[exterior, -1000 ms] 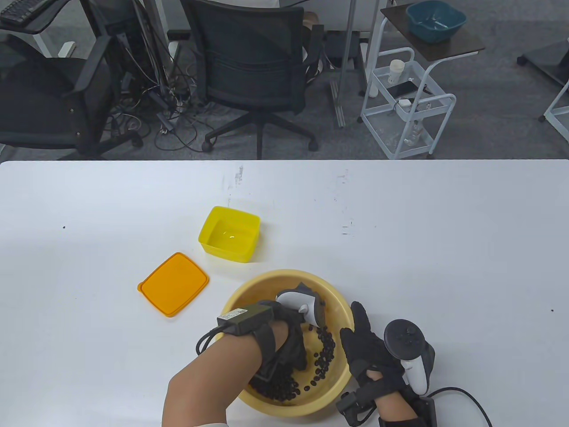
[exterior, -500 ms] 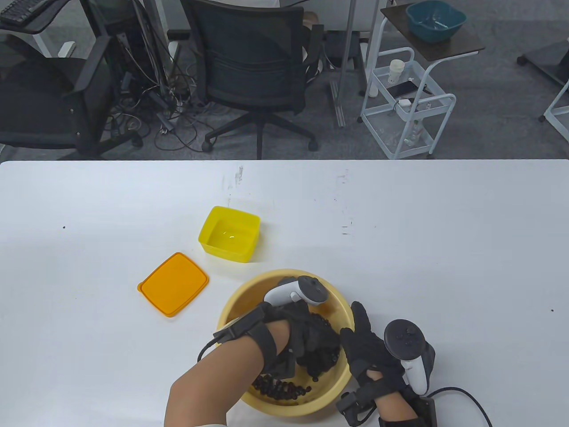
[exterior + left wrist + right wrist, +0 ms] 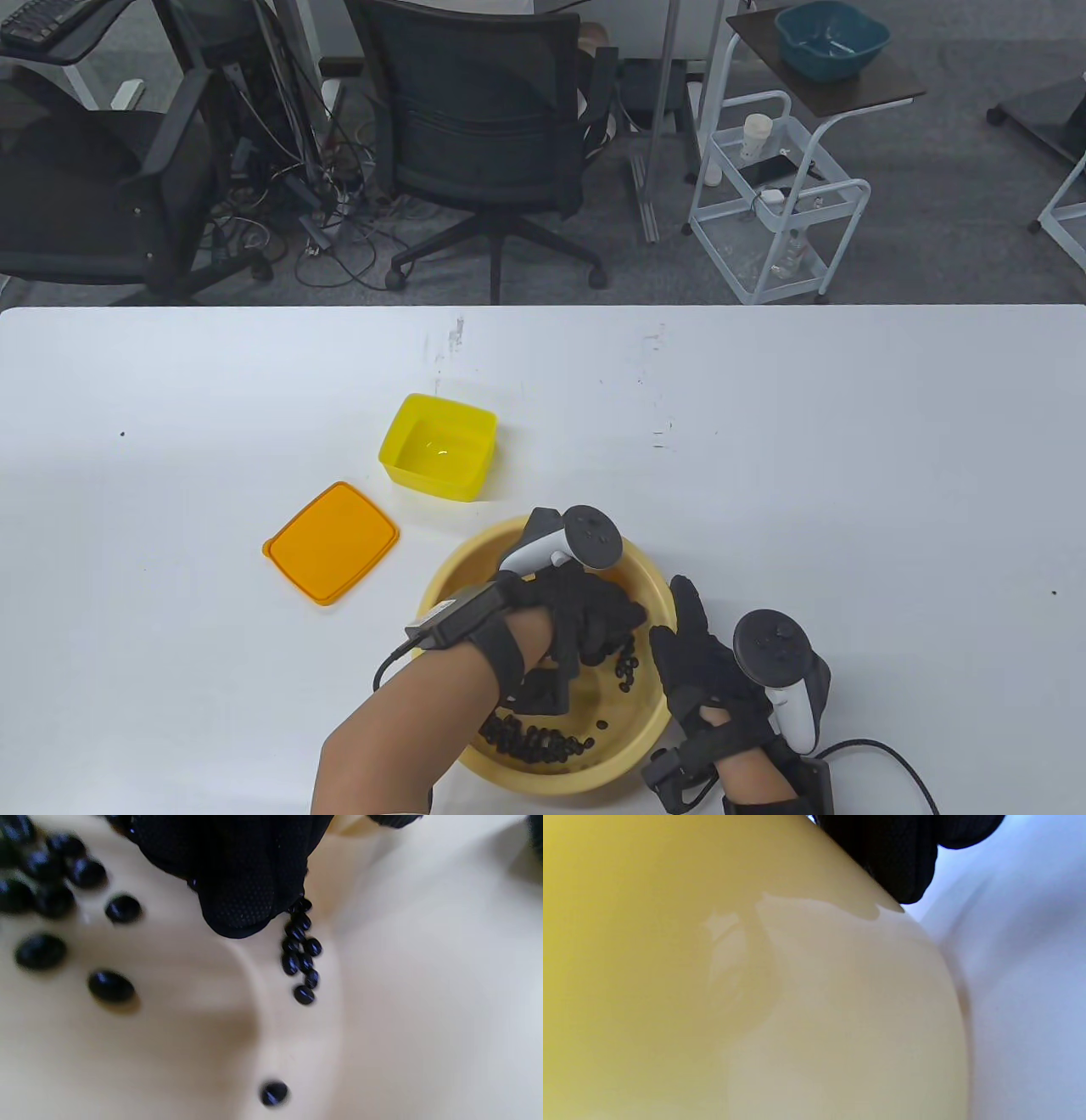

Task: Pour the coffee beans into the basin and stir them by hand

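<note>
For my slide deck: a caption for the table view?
Left hand stirs coffee beans in yellow basin while right hand steadies its rim.

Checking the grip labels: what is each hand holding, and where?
The left hand scoops coffee beans in its curled fingers inside the basin. The right hand steadies the basin's outer right rim.

Two gloved hands (image 3: 594,624), one basin (image 3: 441,586), one yellow box (image 3: 437,446), one orange lid (image 3: 331,543), many coffee beans (image 3: 530,743)
</note>
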Motion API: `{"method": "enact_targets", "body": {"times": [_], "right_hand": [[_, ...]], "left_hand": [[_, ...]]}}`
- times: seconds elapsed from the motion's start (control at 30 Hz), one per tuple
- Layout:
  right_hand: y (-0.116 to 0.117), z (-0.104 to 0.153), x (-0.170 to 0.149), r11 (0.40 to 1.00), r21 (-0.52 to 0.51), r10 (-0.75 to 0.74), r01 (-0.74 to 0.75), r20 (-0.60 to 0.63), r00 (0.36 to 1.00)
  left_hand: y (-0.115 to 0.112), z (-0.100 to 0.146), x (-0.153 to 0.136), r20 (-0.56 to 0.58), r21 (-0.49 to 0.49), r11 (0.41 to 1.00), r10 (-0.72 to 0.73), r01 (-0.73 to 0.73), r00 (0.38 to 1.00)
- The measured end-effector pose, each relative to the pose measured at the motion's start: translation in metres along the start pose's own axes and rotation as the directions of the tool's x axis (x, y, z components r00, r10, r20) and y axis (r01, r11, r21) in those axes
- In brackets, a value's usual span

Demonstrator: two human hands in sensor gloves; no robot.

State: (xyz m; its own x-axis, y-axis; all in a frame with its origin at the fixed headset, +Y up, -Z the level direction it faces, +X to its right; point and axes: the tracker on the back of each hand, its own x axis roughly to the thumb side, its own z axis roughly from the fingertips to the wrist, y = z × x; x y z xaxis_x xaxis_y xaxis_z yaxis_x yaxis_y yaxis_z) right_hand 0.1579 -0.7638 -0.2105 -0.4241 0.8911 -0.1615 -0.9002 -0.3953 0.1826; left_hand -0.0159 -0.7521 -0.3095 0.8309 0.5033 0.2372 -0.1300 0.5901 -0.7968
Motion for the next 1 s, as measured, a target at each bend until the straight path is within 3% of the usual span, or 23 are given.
{"method": "enact_targets", "body": {"times": [0.1, 0.23, 0.33, 0.4, 0.47, 0.63, 0.8, 0.9, 1.0], "right_hand": [[0.000, 0.000, 0.000, 1.000, 0.000, 0.000, 0.000, 0.000, 1.000], [0.000, 0.000, 0.000, 1.000, 0.001, 0.001, -0.001, 0.000, 1.000], [0.000, 0.000, 0.000, 1.000, 0.001, 0.001, -0.001, 0.000, 1.000], [0.000, 0.000, 0.000, 1.000, 0.001, 0.001, -0.001, 0.000, 1.000], [0.000, 0.000, 0.000, 1.000, 0.001, 0.001, -0.001, 0.000, 1.000], [0.000, 0.000, 0.000, 1.000, 0.001, 0.002, -0.002, -0.001, 1.000], [0.000, 0.000, 0.000, 1.000, 0.001, 0.001, -0.001, -0.001, 1.000], [0.000, 0.000, 0.000, 1.000, 0.001, 0.001, -0.001, -0.001, 1.000], [0.000, 0.000, 0.000, 1.000, 0.001, 0.001, -0.001, -0.001, 1.000]], "left_hand": [[0.003, 0.005, 0.005, -0.059, 0.086, 0.969, -0.229, 0.233, 0.972], [0.004, 0.010, 0.011, -0.181, 0.042, 0.879, -0.461, 0.475, 0.869], [0.006, 0.011, 0.012, -0.243, -0.160, 0.796, -0.605, 0.584, 0.758], [0.003, 0.010, 0.005, -0.308, -0.338, 0.743, -0.667, 0.578, 0.678], [-0.002, 0.008, -0.004, -0.317, -0.475, 0.707, -0.694, 0.525, 0.647], [-0.021, 0.005, -0.016, -0.215, -0.574, 0.725, -0.582, 0.381, 0.784], [-0.039, -0.001, -0.009, -0.116, -0.594, 0.784, -0.304, 0.179, 0.946], [-0.042, -0.005, -0.003, -0.074, -0.585, 0.804, -0.182, 0.105, 0.980], [-0.038, -0.011, 0.004, 0.001, -0.525, 0.851, 0.029, -0.024, 1.000]]}}
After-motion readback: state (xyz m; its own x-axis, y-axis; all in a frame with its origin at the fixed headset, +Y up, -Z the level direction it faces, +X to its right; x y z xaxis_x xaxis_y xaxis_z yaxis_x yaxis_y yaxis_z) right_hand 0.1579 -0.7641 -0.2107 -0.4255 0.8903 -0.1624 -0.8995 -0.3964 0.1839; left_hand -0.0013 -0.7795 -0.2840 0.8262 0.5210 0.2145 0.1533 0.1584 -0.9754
